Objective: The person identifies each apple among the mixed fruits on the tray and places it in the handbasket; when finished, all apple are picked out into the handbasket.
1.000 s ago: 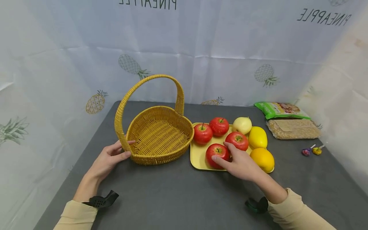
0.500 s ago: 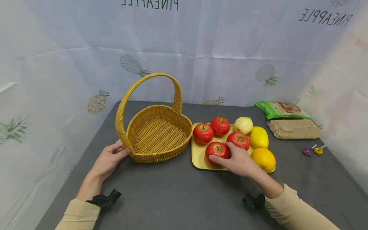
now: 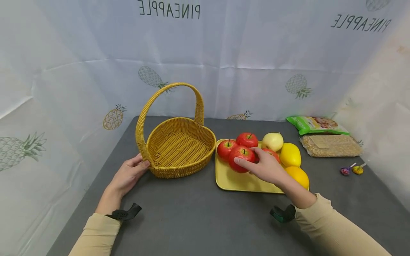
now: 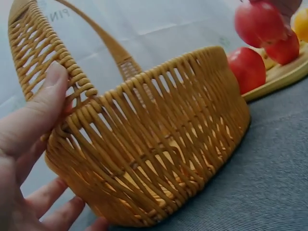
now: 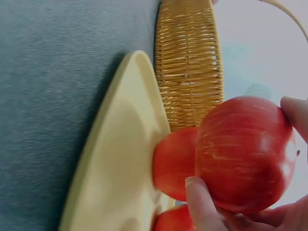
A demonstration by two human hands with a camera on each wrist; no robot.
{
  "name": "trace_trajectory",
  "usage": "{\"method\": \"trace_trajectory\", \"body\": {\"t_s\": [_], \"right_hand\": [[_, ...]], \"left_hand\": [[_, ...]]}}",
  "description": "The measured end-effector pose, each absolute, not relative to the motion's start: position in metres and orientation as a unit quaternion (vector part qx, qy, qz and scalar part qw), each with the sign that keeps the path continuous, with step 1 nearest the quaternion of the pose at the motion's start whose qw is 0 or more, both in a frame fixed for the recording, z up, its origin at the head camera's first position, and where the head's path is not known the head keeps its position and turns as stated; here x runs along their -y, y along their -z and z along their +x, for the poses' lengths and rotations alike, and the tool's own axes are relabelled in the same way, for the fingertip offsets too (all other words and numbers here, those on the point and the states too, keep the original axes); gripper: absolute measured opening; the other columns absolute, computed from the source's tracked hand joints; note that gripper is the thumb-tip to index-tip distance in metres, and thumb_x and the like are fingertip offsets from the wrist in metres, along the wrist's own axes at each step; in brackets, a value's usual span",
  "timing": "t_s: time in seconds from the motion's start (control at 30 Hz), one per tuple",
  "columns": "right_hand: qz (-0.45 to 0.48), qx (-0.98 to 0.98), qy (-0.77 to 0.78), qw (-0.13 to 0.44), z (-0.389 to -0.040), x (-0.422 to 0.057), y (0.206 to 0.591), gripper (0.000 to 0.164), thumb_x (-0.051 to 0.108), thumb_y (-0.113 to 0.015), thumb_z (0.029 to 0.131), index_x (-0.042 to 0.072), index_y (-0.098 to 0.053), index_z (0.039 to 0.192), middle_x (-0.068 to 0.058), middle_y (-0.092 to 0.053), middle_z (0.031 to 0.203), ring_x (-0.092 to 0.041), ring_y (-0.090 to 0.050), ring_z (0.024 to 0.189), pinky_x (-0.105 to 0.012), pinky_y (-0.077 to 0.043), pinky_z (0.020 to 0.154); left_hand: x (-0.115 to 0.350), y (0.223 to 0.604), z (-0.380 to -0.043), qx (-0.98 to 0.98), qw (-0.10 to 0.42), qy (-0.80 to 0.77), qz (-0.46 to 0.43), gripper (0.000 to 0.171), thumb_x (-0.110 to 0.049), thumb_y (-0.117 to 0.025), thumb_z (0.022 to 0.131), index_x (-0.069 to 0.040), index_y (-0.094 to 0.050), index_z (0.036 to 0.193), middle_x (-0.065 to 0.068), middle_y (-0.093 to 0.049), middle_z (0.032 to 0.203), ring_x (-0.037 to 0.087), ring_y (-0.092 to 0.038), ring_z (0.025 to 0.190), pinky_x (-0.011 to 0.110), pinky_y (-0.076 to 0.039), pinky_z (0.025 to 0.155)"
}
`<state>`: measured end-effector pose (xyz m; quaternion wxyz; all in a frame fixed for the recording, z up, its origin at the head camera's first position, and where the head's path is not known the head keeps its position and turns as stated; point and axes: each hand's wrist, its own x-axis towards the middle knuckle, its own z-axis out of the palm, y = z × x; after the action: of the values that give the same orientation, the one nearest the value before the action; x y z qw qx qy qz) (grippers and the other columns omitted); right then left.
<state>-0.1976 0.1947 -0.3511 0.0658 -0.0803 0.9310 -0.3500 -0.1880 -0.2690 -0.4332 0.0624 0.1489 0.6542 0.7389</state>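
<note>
My left hand (image 3: 129, 176) holds the golden wicker basket (image 3: 182, 172) where its tall handle meets the rim. In the left wrist view the thumb lies on the handle base, with other fingers along the outer wall. The basket's inside is bare. My right hand (image 3: 270, 169) grips a red apple (image 5: 243, 154) between thumb and fingers, raised above the yellow tray (image 3: 237, 185). Other red apples (image 3: 247, 139) sit on the tray, one partly behind the hand. A pale yellow fruit (image 3: 272, 142), a yellow fruit (image 3: 290, 155) and an orange-yellow fruit (image 3: 297, 176) line its right side.
At the back right lie a green packet (image 3: 317, 124) and a clear bag of grains (image 3: 331, 145). Two wrapped lollipops (image 3: 346, 171) lie near the table's right edge. A pineapple-print sheet (image 3: 211, 42) hangs around the grey table (image 3: 198, 213).
My right hand has closed around the front apple and raised it off the tray. The left hand's index finger no longer shows inside the basket, which has shifted slightly.
</note>
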Motion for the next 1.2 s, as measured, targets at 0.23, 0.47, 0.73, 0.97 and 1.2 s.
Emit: {"method": "trace_trajectory", "body": {"t_s": [0.23, 0.47, 0.73, 0.97, 1.2], "right_hand": [[-0.083, -0.882, 0.454, 0.090, -0.214, -0.184, 0.342, 0.089, 0.063, -0.071, 0.090, 0.005, -0.041, 0.150, -0.016, -0.063, 0.127, -0.031, -0.071, 0.093, -0.040, -0.059, 0.083], [-0.080, -0.861, 0.493, 0.095, -0.228, -0.175, 0.334, 0.087, 0.062, -0.072, 0.090, 0.007, -0.040, 0.149, -0.015, -0.061, 0.131, -0.032, -0.069, 0.100, -0.047, -0.057, 0.092], [-0.083, -0.861, 0.488, 0.116, -0.244, -0.156, 0.321, 0.088, 0.065, -0.073, 0.087, 0.011, -0.042, 0.149, -0.014, -0.057, 0.135, -0.031, -0.060, 0.115, -0.046, -0.056, 0.093], [-0.086, -0.861, 0.488, 0.114, -0.249, -0.151, 0.320, 0.086, 0.066, -0.072, 0.087, 0.012, -0.044, 0.148, -0.014, -0.061, 0.129, -0.031, -0.065, 0.105, -0.050, -0.054, 0.093], [-0.085, -0.856, 0.497, 0.114, -0.251, -0.145, 0.323, 0.084, 0.064, -0.072, 0.089, 0.013, -0.044, 0.149, -0.013, -0.059, 0.133, -0.030, -0.066, 0.106, -0.049, -0.053, 0.095]], "left_hand": [[0.261, 0.440, -0.184, -0.601, 0.053, -0.780, 0.163, 0.029, -0.010, -0.049, 0.110, -0.017, -0.067, 0.131, -0.003, -0.056, 0.139, 0.013, -0.045, 0.138, 0.022, -0.040, 0.108], [0.256, 0.441, -0.185, -0.605, 0.056, -0.780, 0.150, 0.023, -0.011, -0.051, 0.110, -0.017, -0.069, 0.123, -0.001, -0.058, 0.134, 0.018, -0.046, 0.137, 0.024, -0.042, 0.107], [0.260, 0.439, -0.185, -0.605, 0.046, -0.781, 0.149, 0.025, -0.012, -0.052, 0.109, -0.013, -0.068, 0.128, -0.001, -0.058, 0.137, 0.021, -0.044, 0.140, 0.026, -0.042, 0.108], [0.261, 0.439, -0.184, -0.592, 0.055, -0.789, 0.151, 0.025, -0.010, -0.051, 0.110, -0.018, -0.071, 0.122, -0.004, -0.056, 0.138, 0.019, -0.040, 0.142, 0.025, -0.040, 0.109], [0.259, 0.439, -0.183, -0.576, 0.060, -0.800, 0.158, 0.026, -0.010, -0.051, 0.110, -0.014, -0.070, 0.126, -0.004, -0.052, 0.144, 0.019, -0.034, 0.147, 0.025, -0.038, 0.111]]}}
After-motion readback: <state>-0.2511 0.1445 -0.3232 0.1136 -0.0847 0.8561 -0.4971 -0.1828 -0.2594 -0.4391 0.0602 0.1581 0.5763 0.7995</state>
